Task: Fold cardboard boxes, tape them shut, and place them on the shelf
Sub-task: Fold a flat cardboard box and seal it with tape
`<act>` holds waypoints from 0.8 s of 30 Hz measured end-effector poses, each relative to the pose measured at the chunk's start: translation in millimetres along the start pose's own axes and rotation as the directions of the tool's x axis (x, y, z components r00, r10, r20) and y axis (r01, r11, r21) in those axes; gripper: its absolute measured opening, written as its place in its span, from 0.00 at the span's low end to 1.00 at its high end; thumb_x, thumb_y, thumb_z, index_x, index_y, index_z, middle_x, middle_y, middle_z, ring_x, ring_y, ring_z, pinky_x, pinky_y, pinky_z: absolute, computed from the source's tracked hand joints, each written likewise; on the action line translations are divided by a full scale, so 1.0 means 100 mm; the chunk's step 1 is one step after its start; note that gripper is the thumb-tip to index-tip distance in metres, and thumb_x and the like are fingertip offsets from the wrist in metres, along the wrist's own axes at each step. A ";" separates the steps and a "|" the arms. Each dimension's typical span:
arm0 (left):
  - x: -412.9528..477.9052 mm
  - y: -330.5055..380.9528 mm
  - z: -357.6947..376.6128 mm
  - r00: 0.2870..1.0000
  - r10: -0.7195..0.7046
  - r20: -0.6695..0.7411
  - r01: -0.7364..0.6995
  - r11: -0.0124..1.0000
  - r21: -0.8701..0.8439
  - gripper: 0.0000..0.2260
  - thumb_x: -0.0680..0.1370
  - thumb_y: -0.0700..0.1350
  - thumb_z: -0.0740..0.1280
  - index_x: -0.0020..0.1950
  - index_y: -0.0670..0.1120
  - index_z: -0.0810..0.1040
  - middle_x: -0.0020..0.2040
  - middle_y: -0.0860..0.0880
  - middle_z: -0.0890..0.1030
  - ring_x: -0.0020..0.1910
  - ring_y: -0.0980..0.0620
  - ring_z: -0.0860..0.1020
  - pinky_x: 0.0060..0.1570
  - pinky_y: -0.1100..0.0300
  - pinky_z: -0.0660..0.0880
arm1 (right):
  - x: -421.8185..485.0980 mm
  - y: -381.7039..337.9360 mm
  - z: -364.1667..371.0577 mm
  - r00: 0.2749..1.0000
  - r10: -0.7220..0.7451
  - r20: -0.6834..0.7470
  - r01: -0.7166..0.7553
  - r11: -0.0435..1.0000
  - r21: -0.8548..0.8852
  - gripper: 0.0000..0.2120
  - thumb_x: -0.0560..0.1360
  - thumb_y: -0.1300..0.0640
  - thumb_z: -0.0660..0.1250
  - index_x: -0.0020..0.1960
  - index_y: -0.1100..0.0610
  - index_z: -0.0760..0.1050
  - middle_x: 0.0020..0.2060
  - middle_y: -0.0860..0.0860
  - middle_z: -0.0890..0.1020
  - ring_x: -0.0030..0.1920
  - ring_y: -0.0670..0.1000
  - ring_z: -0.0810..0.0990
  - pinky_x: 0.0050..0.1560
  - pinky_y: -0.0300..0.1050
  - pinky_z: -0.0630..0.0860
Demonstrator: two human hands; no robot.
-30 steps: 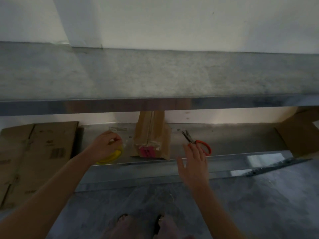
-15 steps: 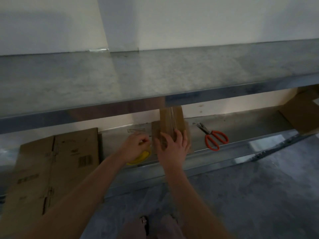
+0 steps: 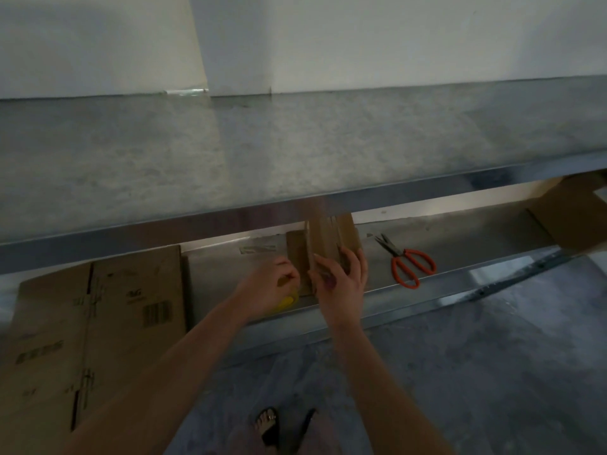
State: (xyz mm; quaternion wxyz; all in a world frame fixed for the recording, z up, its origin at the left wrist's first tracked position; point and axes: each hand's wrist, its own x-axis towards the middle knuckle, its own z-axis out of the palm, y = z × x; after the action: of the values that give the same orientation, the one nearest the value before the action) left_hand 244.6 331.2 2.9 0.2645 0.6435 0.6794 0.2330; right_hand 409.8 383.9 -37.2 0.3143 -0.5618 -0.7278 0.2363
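Taping step, by the look of it: small cardboard box (image 3: 328, 247) stands folded on the lower shelf (image 3: 466, 241), mid-frame, partly tucked under the lip of the upper shelf (image 3: 295, 152). No tape visible across its seam yet (dim, slightly blurred, so not certain).

Left hand (image 3: 267, 284) is curled over a yellow tape roll (image 3: 286, 302) just left of the box, fingers bent in and pinching at the roll's top edge, probably hunting the free end. Right hand (image 3: 343, 280) lies against the box's near face, fingers fairly straight and a little spread, thumb up along the left edge; it steadies the box rather than wrapping it.

Next move likely calls for peeling the tape end free, drawing it over the seam while the right hand pins the box so it doesn't slide or tip. Orange-handled scissors (image 3: 410, 266) lie on the same shelf just right, within reach for the cut. Flattened cardboard (image 3: 108, 316) waits at far left.
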 end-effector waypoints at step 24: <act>-0.44 -0.36 -0.26 0.974 -0.171 -0.147 0.173 0.985 0.003 0.03 0.79 0.44 0.66 0.49 0.50 0.79 0.54 0.56 0.68 0.49 0.57 0.75 0.51 0.59 0.75 | 0.12 -0.09 -0.36 0.948 -0.138 0.286 0.249 0.881 -0.402 0.22 0.77 0.35 0.55 0.66 0.41 0.69 0.73 0.53 0.63 0.78 0.64 0.46 0.70 0.74 0.39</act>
State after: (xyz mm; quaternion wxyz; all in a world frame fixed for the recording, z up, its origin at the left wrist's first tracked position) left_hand 202.0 285.9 1.6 0.2281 0.5655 0.7519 0.2505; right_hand 427.4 392.8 -4.1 0.1099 -0.5073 -0.8484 0.1043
